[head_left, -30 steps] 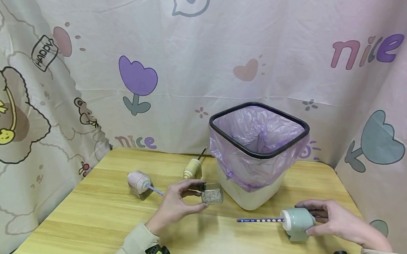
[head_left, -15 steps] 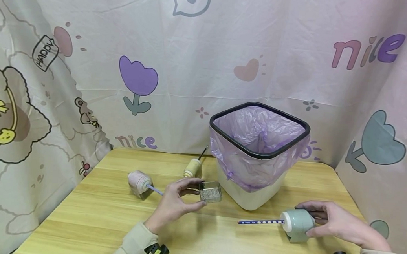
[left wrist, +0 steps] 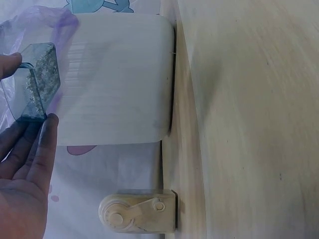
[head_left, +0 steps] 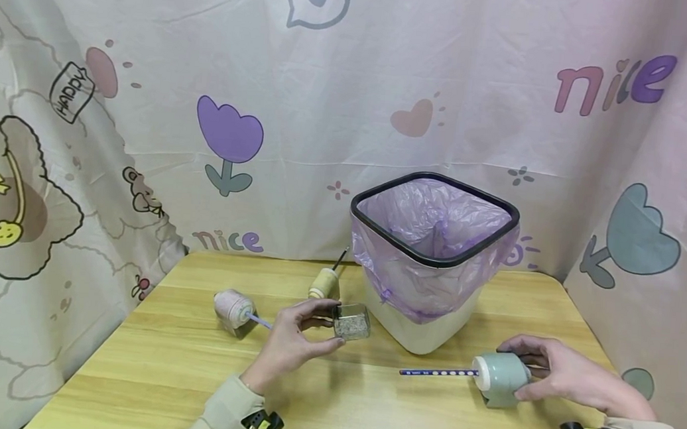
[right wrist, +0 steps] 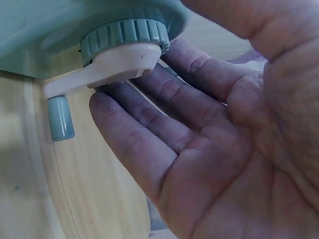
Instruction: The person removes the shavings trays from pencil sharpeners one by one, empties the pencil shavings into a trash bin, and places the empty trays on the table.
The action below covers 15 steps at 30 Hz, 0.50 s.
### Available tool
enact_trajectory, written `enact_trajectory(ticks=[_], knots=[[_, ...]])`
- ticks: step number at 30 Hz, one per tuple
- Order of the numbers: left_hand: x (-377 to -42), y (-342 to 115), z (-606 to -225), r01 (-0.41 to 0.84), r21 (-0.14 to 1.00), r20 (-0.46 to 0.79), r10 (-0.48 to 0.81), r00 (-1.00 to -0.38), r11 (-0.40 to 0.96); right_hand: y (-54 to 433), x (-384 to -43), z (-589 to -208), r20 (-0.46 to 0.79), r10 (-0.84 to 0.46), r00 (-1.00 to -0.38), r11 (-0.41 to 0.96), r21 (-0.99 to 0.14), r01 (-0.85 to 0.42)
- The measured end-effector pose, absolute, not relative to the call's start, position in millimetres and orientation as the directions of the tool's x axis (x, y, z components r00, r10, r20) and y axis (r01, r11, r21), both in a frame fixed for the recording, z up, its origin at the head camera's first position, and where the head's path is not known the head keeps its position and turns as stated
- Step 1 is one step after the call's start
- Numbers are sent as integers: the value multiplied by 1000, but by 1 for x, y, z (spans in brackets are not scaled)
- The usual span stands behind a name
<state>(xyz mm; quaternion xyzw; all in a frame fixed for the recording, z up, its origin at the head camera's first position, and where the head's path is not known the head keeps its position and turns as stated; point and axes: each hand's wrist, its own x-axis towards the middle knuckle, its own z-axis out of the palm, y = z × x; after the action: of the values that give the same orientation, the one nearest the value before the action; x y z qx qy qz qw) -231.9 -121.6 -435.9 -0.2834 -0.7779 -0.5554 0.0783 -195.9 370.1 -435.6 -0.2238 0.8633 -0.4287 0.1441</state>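
My left hand [head_left: 293, 337] pinches a clear plastic shavings drawer [head_left: 352, 322] between thumb and fingers, above the table in front of the bin. Pale grey shavings [left wrist: 47, 69] lie inside the drawer, as the left wrist view shows. At the right, my right hand [head_left: 559, 376] holds a green hand-crank pencil sharpener [head_left: 502, 378] by its rear end. A blue patterned pencil [head_left: 437, 372] sticks out of the sharpener's front, pointing left. In the right wrist view, its pale crank [right wrist: 104, 67] with a green knob [right wrist: 61, 118] is beside my fingertips.
A white bin [head_left: 419, 336] with a purple liner bag and black rim stands behind the drawer. A pink sharpener [head_left: 233, 308] with a lilac pencil is at the left. A yellow sharpener [head_left: 323, 283] with a dark pencil lies at the back. A printed curtain [head_left: 327, 107] surrounds the wooden table.
My left hand has drifted slightly left and up with the shavings drawer, which has turned a little. My right hand and the green sharpener have stayed in place.
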Motion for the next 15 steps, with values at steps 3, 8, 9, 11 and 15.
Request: enact_trajectory(ticks=[3,8,9,11,15], knots=[[-233,-121,-436,528,819,436,356,-826,222,371,-195,-436,-47,-516,-856,527,-804,-274],[-231,-123,-434,517,825,430,340,-836,229,370,-195,-437,-7,-522,-853,510,-804,-306],[-230,-124,-434,514,826,428,336,-839,231,369,-195,-437,4,-520,-854,505,-805,-311],[-230,-125,-434,508,829,424,328,-844,235,369,-195,-435,30,-510,-860,498,-805,-323],[-231,-125,-434,510,826,425,329,-843,239,370,-192,-431,98,-478,-873,501,-786,-362]])
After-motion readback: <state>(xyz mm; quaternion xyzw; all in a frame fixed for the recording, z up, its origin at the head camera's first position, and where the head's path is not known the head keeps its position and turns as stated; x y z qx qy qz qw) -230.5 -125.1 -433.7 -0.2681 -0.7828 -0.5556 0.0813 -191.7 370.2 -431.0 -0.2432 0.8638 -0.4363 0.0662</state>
